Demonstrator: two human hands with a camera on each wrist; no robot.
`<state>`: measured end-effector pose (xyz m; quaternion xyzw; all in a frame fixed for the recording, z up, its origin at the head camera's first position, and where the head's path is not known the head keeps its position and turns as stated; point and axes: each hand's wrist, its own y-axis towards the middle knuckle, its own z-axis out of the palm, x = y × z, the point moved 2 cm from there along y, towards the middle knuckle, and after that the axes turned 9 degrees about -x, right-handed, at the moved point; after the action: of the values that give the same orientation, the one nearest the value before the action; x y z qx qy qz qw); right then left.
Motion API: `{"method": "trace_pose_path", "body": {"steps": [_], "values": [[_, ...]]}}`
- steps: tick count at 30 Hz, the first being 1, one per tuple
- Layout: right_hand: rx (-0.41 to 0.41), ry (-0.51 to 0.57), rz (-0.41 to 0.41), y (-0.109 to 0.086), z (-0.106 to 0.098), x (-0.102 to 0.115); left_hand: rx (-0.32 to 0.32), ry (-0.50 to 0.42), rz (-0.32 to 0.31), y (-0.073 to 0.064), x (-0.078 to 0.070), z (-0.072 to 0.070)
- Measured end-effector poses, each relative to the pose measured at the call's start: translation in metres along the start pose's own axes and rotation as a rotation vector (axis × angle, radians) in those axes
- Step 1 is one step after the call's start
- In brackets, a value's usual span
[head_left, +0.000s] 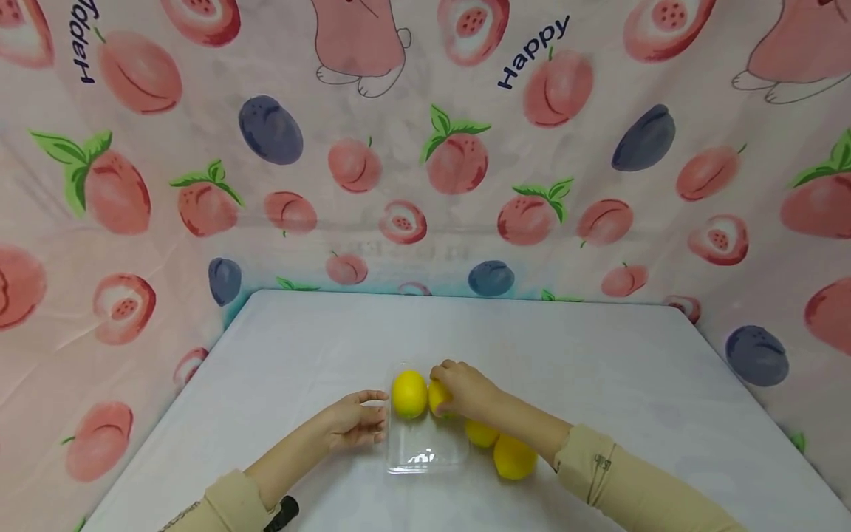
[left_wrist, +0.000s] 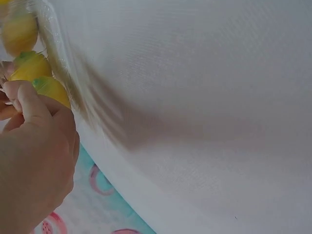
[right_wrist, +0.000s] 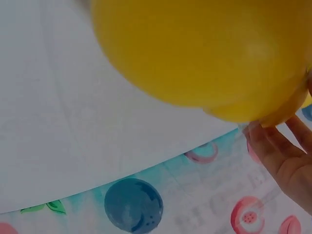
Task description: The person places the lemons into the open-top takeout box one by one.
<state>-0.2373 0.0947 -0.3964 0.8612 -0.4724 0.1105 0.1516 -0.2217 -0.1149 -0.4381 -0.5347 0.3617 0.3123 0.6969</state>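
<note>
A clear plastic box (head_left: 432, 451) lies in front of me with one yellow lemon (head_left: 409, 394) in its far left corner. My right hand (head_left: 472, 391) grips a second lemon (head_left: 436, 396) beside it at the far right of the box, fingers over the top and thumb on the near side. Along the box's left wall rests my left hand (head_left: 352, 423), its fingers loosely stretched with the tips right at the wall. Under my right forearm sit two more lemons, a partly covered one (head_left: 482, 434) and a nearer one (head_left: 515, 457), to the right of the box.
The white table (head_left: 319, 332) runs back to a fruit-print cloth (head_left: 412, 162), which also hangs at both sides. A small black object (head_left: 286, 511) shows by my left sleeve. One lemon (right_wrist: 204, 48) fills much of the right wrist view.
</note>
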Motion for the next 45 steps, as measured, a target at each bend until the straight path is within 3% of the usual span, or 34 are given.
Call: {"method": "trace_pose_path", "body": {"steps": [4, 12, 20, 45], "values": [[0.045, -0.004, 0.017, -0.002, -0.002, 0.001, -0.004, 0.012, 0.007, 0.0, 0.001, -0.001], [0.016, 0.017, 0.037, -0.006, 0.001, -0.001, -0.021, 0.026, 0.031, 0.0, 0.003, -0.003], [0.052, 0.055, 0.046, -0.007, -0.001, -0.003, -0.027, 0.021, 0.028, -0.001, 0.001, -0.004], [-0.021, 0.076, 0.126, -0.017, -0.014, -0.004, -0.012, 0.002, 0.014, -0.003, 0.002, -0.005]]}}
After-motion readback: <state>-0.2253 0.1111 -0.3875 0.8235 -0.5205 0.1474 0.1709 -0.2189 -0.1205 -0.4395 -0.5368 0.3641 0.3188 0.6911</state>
